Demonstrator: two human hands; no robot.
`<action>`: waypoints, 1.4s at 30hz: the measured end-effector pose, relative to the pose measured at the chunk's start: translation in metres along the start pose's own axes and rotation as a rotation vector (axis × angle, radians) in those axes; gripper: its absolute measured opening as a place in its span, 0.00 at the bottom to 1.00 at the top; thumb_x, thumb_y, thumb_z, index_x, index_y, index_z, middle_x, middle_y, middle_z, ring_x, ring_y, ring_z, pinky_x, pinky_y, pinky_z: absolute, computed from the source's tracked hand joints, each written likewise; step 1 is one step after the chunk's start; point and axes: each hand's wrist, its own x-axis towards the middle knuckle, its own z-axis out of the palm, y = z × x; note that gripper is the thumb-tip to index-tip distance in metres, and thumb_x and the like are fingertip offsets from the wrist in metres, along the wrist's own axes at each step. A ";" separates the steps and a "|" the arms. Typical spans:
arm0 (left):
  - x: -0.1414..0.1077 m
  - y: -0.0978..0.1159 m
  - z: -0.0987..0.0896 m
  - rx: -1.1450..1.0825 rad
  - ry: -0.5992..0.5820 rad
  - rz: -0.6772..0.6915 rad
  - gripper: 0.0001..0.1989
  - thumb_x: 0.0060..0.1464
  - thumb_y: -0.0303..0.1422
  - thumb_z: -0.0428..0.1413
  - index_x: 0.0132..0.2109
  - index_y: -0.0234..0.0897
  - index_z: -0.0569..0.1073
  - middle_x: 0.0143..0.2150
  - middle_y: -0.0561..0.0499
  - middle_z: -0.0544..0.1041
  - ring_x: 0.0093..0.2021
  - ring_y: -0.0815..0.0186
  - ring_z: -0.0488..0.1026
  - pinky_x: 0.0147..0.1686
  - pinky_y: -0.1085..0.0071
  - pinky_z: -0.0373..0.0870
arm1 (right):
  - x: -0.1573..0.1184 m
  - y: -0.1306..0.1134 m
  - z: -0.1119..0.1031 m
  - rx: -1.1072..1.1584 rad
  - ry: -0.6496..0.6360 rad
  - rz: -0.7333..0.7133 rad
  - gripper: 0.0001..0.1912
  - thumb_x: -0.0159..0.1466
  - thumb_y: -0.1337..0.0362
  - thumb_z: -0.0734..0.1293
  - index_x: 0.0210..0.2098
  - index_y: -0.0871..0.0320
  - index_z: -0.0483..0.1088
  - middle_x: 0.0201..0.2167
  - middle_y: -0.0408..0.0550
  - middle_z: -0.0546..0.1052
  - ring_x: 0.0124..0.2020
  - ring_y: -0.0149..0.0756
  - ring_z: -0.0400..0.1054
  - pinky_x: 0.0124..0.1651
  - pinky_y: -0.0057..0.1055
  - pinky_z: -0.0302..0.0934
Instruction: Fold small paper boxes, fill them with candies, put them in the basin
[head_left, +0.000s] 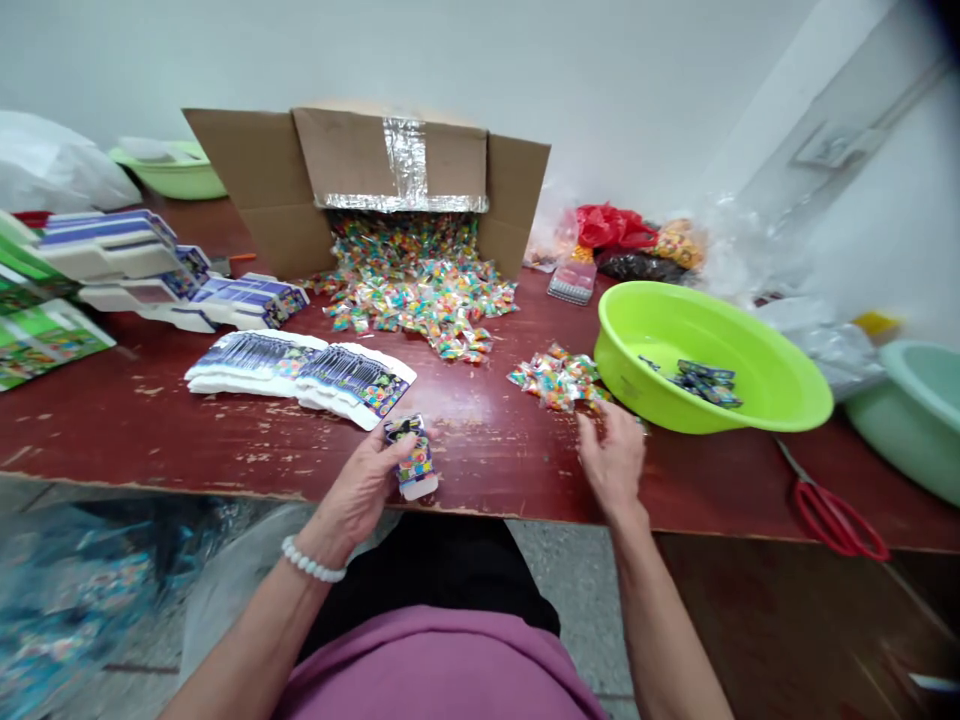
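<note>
My left hand (365,478) is closed around a small printed carton (414,462), dark with bright coloured dots and a white flap at its lower end. It is held above the table's front edge. My right hand (615,455) is at the near edge of a small pile of wrapped candy packets (559,378), thumb and fingers apart; some fingertips are partly lost against the packets. Left of the pile, a row of flattened printed cartons (300,375) lies fanned out. A lime-green basin (622,350) beside the pile holds several dark filled-looking cartons (706,382).
A large cardboard box (360,165) lies open at the back, spilling many candy packets (427,290). Stacked cartons (112,245) stand at left. Red-handled scissors (832,520) lie at the right front edge, near a pale green basin (911,420). Plastic bags (619,230) sit against the wall.
</note>
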 end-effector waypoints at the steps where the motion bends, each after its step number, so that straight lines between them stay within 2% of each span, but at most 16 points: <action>1: 0.005 -0.001 -0.004 0.025 0.034 0.011 0.24 0.43 0.33 0.69 0.48 0.38 0.71 0.46 0.48 0.78 0.31 0.66 0.75 0.29 0.65 0.78 | 0.006 0.022 -0.004 -0.146 0.006 0.096 0.22 0.66 0.59 0.62 0.56 0.63 0.70 0.52 0.64 0.73 0.54 0.55 0.64 0.56 0.52 0.58; 3: 0.013 -0.003 -0.014 0.069 0.127 0.036 0.30 0.35 0.31 0.72 0.46 0.38 0.70 0.41 0.51 0.77 0.31 0.66 0.75 0.29 0.66 0.78 | 0.014 0.056 -0.009 -0.339 -0.070 0.183 0.25 0.66 0.58 0.62 0.58 0.65 0.67 0.55 0.68 0.71 0.53 0.59 0.64 0.52 0.54 0.59; 6: 0.018 -0.005 -0.029 0.179 0.192 0.093 0.37 0.30 0.31 0.73 0.50 0.41 0.69 0.34 0.57 0.75 0.30 0.67 0.74 0.29 0.70 0.76 | 0.015 0.074 -0.007 -0.343 -0.163 0.091 0.23 0.66 0.59 0.62 0.56 0.64 0.69 0.55 0.67 0.70 0.51 0.57 0.65 0.50 0.51 0.60; 8: 0.017 -0.002 -0.037 0.318 0.172 0.106 0.38 0.32 0.35 0.73 0.53 0.42 0.70 0.37 0.55 0.76 0.32 0.65 0.75 0.31 0.70 0.76 | 0.013 0.069 -0.003 -0.210 -0.146 0.031 0.18 0.65 0.62 0.62 0.49 0.64 0.73 0.49 0.66 0.74 0.48 0.54 0.66 0.51 0.48 0.60; 11: 0.012 0.008 -0.052 0.579 0.239 0.071 0.32 0.31 0.42 0.72 0.47 0.38 0.76 0.38 0.50 0.79 0.33 0.62 0.76 0.29 0.72 0.74 | 0.012 0.053 0.002 -0.057 -0.085 0.010 0.14 0.65 0.64 0.59 0.42 0.62 0.74 0.40 0.61 0.76 0.44 0.48 0.68 0.51 0.44 0.61; 14: 0.010 0.016 -0.065 0.595 0.286 -0.010 0.29 0.29 0.45 0.72 0.40 0.42 0.74 0.33 0.54 0.78 0.30 0.61 0.75 0.24 0.71 0.73 | 0.011 0.031 0.004 0.024 0.003 0.045 0.16 0.67 0.63 0.57 0.48 0.60 0.71 0.42 0.57 0.78 0.44 0.42 0.71 0.50 0.39 0.64; 16: 0.010 0.018 -0.065 0.542 0.285 -0.063 0.29 0.26 0.45 0.73 0.37 0.42 0.71 0.32 0.56 0.78 0.31 0.62 0.75 0.24 0.72 0.72 | 0.006 0.007 0.003 0.315 0.018 0.157 0.16 0.67 0.61 0.59 0.51 0.59 0.69 0.42 0.53 0.78 0.41 0.38 0.73 0.47 0.36 0.66; 18: 0.005 0.016 -0.053 0.466 0.243 -0.061 0.31 0.24 0.41 0.74 0.38 0.41 0.71 0.33 0.56 0.78 0.32 0.64 0.74 0.26 0.75 0.72 | -0.004 -0.026 0.003 0.749 -0.054 0.303 0.16 0.64 0.57 0.65 0.48 0.58 0.70 0.39 0.49 0.78 0.35 0.35 0.73 0.40 0.32 0.68; 20: -0.003 0.009 -0.034 0.358 0.184 -0.034 0.34 0.26 0.37 0.75 0.44 0.41 0.72 0.34 0.56 0.77 0.33 0.67 0.74 0.29 0.77 0.71 | -0.017 -0.062 0.003 1.070 -0.182 0.410 0.16 0.59 0.57 0.71 0.43 0.58 0.71 0.33 0.45 0.77 0.30 0.32 0.71 0.33 0.28 0.66; 22: -0.012 -0.001 -0.014 0.225 0.061 -0.062 0.35 0.34 0.34 0.73 0.51 0.42 0.71 0.37 0.55 0.77 0.33 0.69 0.75 0.32 0.76 0.71 | -0.029 -0.094 0.003 1.203 -0.270 0.457 0.14 0.56 0.58 0.73 0.38 0.58 0.73 0.28 0.42 0.76 0.27 0.29 0.69 0.31 0.26 0.64; 25: -0.021 -0.014 0.002 0.076 -0.112 -0.057 0.33 0.39 0.30 0.71 0.54 0.39 0.71 0.45 0.49 0.78 0.42 0.64 0.76 0.41 0.72 0.72 | -0.039 -0.121 0.002 1.220 -0.288 0.453 0.12 0.54 0.59 0.75 0.34 0.59 0.74 0.26 0.41 0.77 0.27 0.27 0.69 0.33 0.24 0.64; 29: -0.030 -0.023 0.006 0.033 -0.280 -0.070 0.27 0.43 0.28 0.69 0.52 0.34 0.74 0.51 0.44 0.76 0.47 0.63 0.75 0.47 0.72 0.70 | -0.042 -0.132 0.002 1.228 -0.388 0.459 0.14 0.52 0.58 0.77 0.32 0.59 0.73 0.25 0.42 0.78 0.25 0.29 0.70 0.29 0.25 0.64; 32: -0.035 -0.026 0.007 0.048 -0.396 -0.109 0.17 0.49 0.31 0.66 0.46 0.34 0.73 0.45 0.45 0.77 0.41 0.64 0.77 0.40 0.72 0.72 | -0.042 -0.135 0.000 1.214 -0.442 0.453 0.16 0.51 0.57 0.77 0.32 0.59 0.73 0.24 0.42 0.78 0.22 0.29 0.69 0.25 0.25 0.62; 34: -0.037 -0.027 0.009 0.056 -0.450 -0.152 0.14 0.53 0.34 0.63 0.43 0.37 0.68 0.42 0.47 0.77 0.36 0.62 0.79 0.33 0.71 0.73 | -0.040 -0.134 -0.003 1.194 -0.403 0.442 0.15 0.51 0.56 0.77 0.32 0.59 0.73 0.24 0.42 0.78 0.22 0.29 0.69 0.25 0.25 0.62; 38: -0.038 -0.026 0.008 0.077 -0.420 -0.167 0.13 0.58 0.38 0.59 0.44 0.39 0.64 0.42 0.48 0.76 0.35 0.56 0.81 0.29 0.69 0.73 | -0.036 -0.128 -0.006 1.146 -0.328 0.391 0.13 0.54 0.56 0.75 0.32 0.58 0.74 0.26 0.43 0.78 0.26 0.30 0.70 0.30 0.26 0.64; 42: -0.038 -0.026 0.007 0.087 -0.417 -0.101 0.17 0.56 0.38 0.60 0.49 0.40 0.65 0.46 0.46 0.76 0.37 0.57 0.81 0.30 0.71 0.74 | -0.038 -0.123 -0.003 1.089 -0.417 0.337 0.10 0.55 0.57 0.75 0.31 0.58 0.76 0.28 0.44 0.79 0.30 0.33 0.71 0.35 0.29 0.65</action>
